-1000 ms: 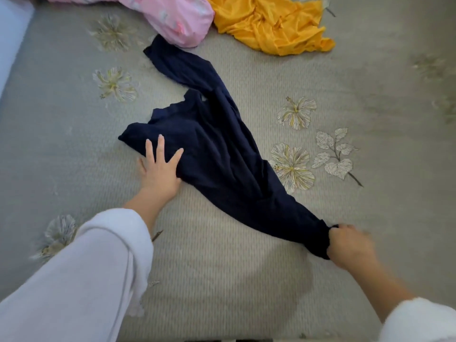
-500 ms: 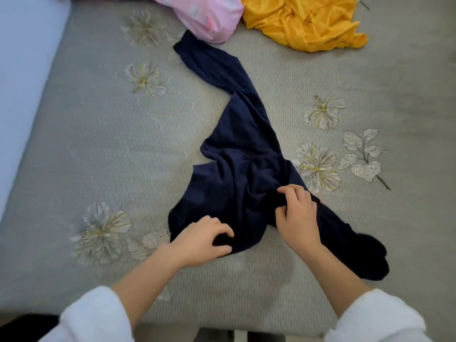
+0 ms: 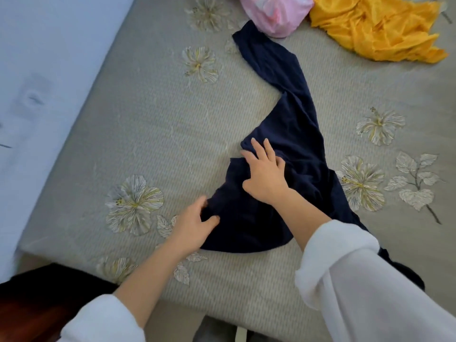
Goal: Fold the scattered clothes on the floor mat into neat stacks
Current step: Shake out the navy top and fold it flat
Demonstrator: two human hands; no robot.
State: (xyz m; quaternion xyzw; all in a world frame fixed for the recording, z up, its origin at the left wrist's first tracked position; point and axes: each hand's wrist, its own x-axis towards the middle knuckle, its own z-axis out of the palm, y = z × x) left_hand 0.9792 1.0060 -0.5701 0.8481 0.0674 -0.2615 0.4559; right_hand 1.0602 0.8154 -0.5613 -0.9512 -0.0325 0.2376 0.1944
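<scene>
pinching the near-left edge of the navy garment (image 3: 291, 134), the left hand (image 3: 195, 223) has thumb and fingers closed on the cloth at about 7 o'clock of the bundle. the right hand (image 3: 264, 174) lies flat on the garment's middle, fingers spread and straight, pressing rather than gripping.

the garment sits at the centre of the floor mat (image 3: 148, 107), bunched and twisted. one long part trails off toward 12 o'clock; another runs under the right sleeve (image 3: 370, 280) toward 5 o'clock.

this looks like the spreading-out step, with no fold made yet. the next move probably calls for drawing the pinched edge out toward 9 o'clock while the flat hand anchors the middle, then straightening both trailing parts so the cloth lies single-layered.

a pink garment (image 3: 274, 13) and a yellow garment (image 3: 377, 28) lie crumpled at 12 and 1 o'clock, the pink one touching the navy tip; no finished stack is in view.

the mat is grey and ribbed, stitched with pale flowers (image 3: 134, 203). a pale surface (image 3: 37, 70) borders it at 9 o'clock, and a dark wooden patch (image 3: 24, 317) shows at 7 o'clock.
</scene>
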